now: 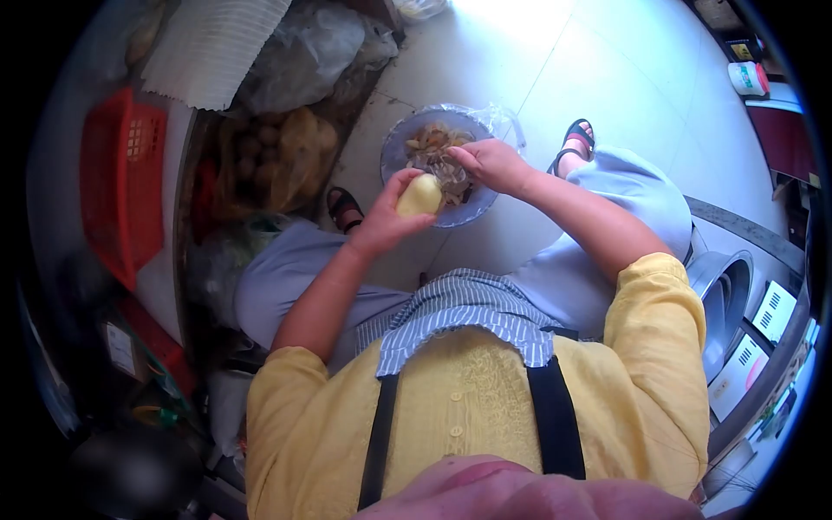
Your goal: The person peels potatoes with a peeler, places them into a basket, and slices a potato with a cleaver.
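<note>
My left hand (388,217) is closed around a peeled, pale yellow potato (419,196), held over the near left part of a round bin (392,149) on the floor. Scraps and peelings (440,137) lie inside the bin, which has a clear plastic bag at its rim. To the right of the potato, my right hand (492,165) hovers over the bin with its fingers pinched. Whatever is in those fingers is too small and blurred to name. The two hands are apart.
On the left stand a red plastic basket (126,186) and a bag of round brownish items (269,160). Clear plastic bags (312,52) lie behind them. A metal basin (724,295) is at my right. My sandalled feet flank the bin on the tiled floor (485,69).
</note>
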Demonstrator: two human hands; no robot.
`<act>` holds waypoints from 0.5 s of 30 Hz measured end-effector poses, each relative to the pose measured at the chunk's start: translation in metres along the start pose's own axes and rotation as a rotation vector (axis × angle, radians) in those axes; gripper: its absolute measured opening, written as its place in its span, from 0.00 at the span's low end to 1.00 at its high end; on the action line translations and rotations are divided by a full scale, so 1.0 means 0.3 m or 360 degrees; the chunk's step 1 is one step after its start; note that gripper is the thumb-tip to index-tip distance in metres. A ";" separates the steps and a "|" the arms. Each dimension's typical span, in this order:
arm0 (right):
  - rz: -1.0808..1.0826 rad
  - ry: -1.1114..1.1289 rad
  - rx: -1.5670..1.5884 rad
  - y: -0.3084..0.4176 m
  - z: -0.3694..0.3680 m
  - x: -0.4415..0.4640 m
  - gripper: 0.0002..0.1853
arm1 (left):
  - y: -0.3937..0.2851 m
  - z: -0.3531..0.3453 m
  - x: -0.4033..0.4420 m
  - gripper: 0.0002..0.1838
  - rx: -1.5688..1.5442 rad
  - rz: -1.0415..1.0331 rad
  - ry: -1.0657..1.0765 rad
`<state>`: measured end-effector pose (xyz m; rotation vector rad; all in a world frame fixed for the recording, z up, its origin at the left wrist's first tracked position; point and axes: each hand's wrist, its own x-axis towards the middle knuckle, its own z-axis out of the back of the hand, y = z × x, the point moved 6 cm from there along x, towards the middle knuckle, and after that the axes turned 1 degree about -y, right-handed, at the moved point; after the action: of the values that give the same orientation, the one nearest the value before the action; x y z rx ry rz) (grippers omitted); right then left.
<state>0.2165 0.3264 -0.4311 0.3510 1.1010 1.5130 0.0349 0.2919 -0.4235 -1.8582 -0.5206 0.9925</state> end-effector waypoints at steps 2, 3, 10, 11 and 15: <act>-0.0098 0.0050 0.0127 -0.015 -0.012 -0.001 0.26 | -0.023 -0.004 -0.005 0.36 0.0066 -0.0033 -0.0032; -0.0197 0.0093 0.0255 -0.030 -0.021 -0.007 0.25 | -0.037 -0.011 -0.013 0.36 0.0012 -0.0040 -0.0025; -0.0174 -0.0095 -0.0090 -0.062 0.029 0.001 0.25 | -0.056 0.040 -0.012 0.36 -0.0275 -0.0085 -0.0187; -0.0113 -0.0106 -0.0012 -0.038 0.025 0.003 0.25 | -0.030 0.038 -0.001 0.36 -0.0226 0.0027 -0.0180; 0.0028 -0.0156 -0.0072 0.045 -0.013 -0.020 0.25 | 0.021 0.040 0.001 0.36 -0.0157 0.0128 -0.0209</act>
<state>0.2070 0.3210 -0.4206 0.4001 0.9879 1.5175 0.0250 0.2956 -0.4320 -1.9223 -0.5859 1.1669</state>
